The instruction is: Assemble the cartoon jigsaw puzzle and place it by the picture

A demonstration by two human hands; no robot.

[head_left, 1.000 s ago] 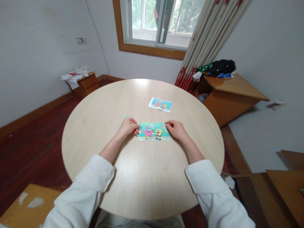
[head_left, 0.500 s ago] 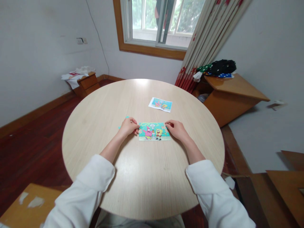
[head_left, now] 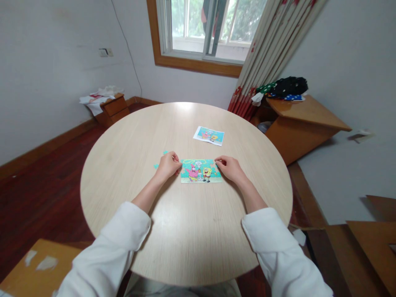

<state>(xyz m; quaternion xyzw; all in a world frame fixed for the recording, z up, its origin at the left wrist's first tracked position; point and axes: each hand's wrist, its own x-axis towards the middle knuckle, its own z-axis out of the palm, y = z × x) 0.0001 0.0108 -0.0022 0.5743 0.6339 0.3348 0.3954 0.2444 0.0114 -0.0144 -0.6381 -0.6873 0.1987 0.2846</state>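
Observation:
A jigsaw puzzle [head_left: 201,175] lies flat on the round table, its joined pieces showing a pink starfish, a squid and a yellow sponge cartoon figure. Small brownish gaps show near its left and right sides. The curled fingers of my left hand [head_left: 168,165] close at the puzzle's upper left edge. At the upper right corner, my right hand [head_left: 229,166] pinches the edge between thumb and forefinger. Beside my left hand are loose turquoise puzzle pieces, one puzzle piece [head_left: 156,166] by the wrist and another partly hidden behind the knuckles.
Beyond the puzzle lies a printed picture sheet [head_left: 209,136] with the same cartoon scene. The pale round table [head_left: 185,231] spreads around both arms. A wooden cabinet [head_left: 305,123] with clothes on it stands at the right, and a small drawer unit [head_left: 115,109] at the far left.
The fingers of my left hand have curled in slightly, and the hand has tilted a little at the puzzle's edge. My right hand and the puzzle stay in place.

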